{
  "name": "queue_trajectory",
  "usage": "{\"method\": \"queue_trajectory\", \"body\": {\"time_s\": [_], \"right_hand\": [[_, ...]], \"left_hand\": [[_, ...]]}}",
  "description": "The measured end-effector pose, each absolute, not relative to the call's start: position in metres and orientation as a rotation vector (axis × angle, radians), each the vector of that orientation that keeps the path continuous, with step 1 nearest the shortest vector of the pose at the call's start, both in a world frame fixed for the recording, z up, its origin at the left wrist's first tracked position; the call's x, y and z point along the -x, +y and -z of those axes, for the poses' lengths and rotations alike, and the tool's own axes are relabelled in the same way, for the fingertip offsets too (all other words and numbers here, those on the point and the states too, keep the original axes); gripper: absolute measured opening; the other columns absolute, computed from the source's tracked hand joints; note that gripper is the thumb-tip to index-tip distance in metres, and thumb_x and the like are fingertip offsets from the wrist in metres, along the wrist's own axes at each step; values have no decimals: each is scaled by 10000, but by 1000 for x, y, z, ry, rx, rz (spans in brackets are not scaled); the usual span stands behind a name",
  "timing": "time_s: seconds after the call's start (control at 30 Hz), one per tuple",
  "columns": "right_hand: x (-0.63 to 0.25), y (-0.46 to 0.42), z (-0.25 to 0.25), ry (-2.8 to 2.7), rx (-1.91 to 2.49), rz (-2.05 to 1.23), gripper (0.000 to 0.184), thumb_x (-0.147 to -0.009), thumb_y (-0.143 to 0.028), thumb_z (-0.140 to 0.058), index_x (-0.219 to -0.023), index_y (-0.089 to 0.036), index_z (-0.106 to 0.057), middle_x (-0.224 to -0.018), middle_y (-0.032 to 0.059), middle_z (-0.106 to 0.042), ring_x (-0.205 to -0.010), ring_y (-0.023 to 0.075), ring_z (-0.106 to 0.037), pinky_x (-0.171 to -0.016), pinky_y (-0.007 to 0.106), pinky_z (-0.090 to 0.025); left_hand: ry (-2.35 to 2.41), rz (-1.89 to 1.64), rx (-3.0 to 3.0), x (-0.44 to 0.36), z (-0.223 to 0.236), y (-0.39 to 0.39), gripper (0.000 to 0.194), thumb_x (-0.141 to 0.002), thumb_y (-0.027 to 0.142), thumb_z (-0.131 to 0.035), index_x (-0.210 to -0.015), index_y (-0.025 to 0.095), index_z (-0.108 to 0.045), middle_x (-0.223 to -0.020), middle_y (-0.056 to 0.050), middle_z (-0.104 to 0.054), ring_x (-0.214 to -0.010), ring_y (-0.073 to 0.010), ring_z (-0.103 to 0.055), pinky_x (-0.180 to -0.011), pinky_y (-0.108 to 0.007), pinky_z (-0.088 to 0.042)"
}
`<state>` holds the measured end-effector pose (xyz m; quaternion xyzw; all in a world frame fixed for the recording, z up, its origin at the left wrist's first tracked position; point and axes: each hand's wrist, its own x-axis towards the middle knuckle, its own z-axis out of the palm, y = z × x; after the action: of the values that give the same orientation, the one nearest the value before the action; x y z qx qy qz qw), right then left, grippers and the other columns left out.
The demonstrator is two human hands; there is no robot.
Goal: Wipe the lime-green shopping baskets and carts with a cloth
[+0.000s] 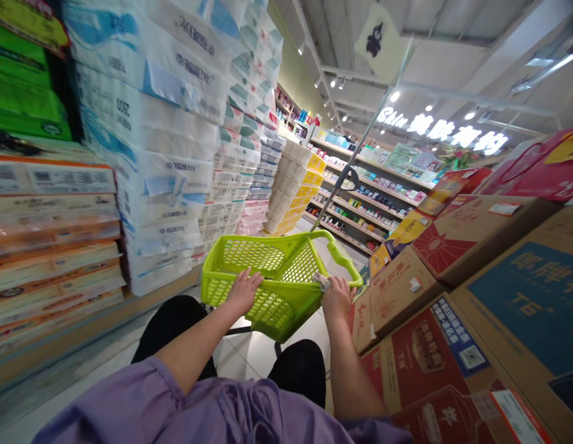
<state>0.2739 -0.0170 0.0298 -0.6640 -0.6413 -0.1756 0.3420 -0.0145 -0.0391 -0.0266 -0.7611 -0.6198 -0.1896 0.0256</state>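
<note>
A lime-green shopping basket [286, 311] with perforated walls sits in front of my knees, tilted in view, on a dark frame that partly shows beneath. My left hand [243, 292] lies over its near rim, fingers bent across the edge. At the right corner my right hand [338, 300] grips the rim, below the raised green handle [338, 254]. A small crumpled whitish thing [321, 281], perhaps tissue, sits at the rim by my right fingers. An inner wall divides the basket. No goods show inside the visible part.
Tall stacks of wrapped paper packs [170, 148] line the left. Cardboard cartons [494, 296] are piled close on the right. Ahead, a thin pole [330, 200] rises behind the basket, before stocked shelves [374, 206]. Tiled floor [242, 357] shows below.
</note>
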Motion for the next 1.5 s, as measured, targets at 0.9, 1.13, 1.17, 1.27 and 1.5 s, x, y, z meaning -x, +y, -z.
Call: {"method": "queue_trajectory", "body": {"time_s": [0.9, 1.13, 1.17, 1.27, 1.5], "right_hand": [[-168, -27, 48, -2263, 1074, 558, 371, -901, -146, -490, -1252, -203, -594, -1310, 62, -561, -1295, 256, -339, -1068, 394, -301], [-148, -37, 51, -2546, 1222, 398, 243, -905, -250, -528, -1112, -244, -655, -1040, 66, -626, -972, 220, -518, -890, 343, -398], [-146, -38, 50, -2569, 1256, 383, 232, -908, -247, -520, -1093, -235, -661, -1014, 71, -627, -947, 217, -522, -883, 344, -394], [-139, -41, 47, -2576, 1332, 373, 296, -922, -215, -473, -1179, -187, -616, -966, 91, -637, -941, 221, -526, -905, 362, -364], [-136, -41, 36, -2473, 1430, 409, 381, -933, -193, -430, -1305, -177, -510, -987, 99, -656, -950, 230, -531, -930, 390, -308]], "left_hand": [[-1970, 505, 2087, 81, 57, -48, 739, -788, 36, -439, -1453, 340, -332, -1593, -12, -172, -1457, -361, 30, -1158, -575, -122], [-1946, 511, 2074, 75, 60, -57, 781, -785, 13, -398, -1486, 319, -245, -1594, -18, -168, -1459, -347, 31, -1158, -584, -137], [-1942, 507, 2077, 75, 59, -57, 775, -787, 11, -393, -1485, 315, -252, -1592, -20, -177, -1458, -348, 39, -1158, -582, -141], [-1938, 516, 2093, 77, 57, -56, 753, -795, 21, -401, -1481, 304, -274, -1591, -24, -181, -1451, -363, 68, -1155, -581, -156], [-1961, 519, 2118, 77, 55, -57, 800, -762, 3, -413, -1487, 301, -255, -1590, -25, -184, -1460, -339, 46, -1164, -578, -128]]}}
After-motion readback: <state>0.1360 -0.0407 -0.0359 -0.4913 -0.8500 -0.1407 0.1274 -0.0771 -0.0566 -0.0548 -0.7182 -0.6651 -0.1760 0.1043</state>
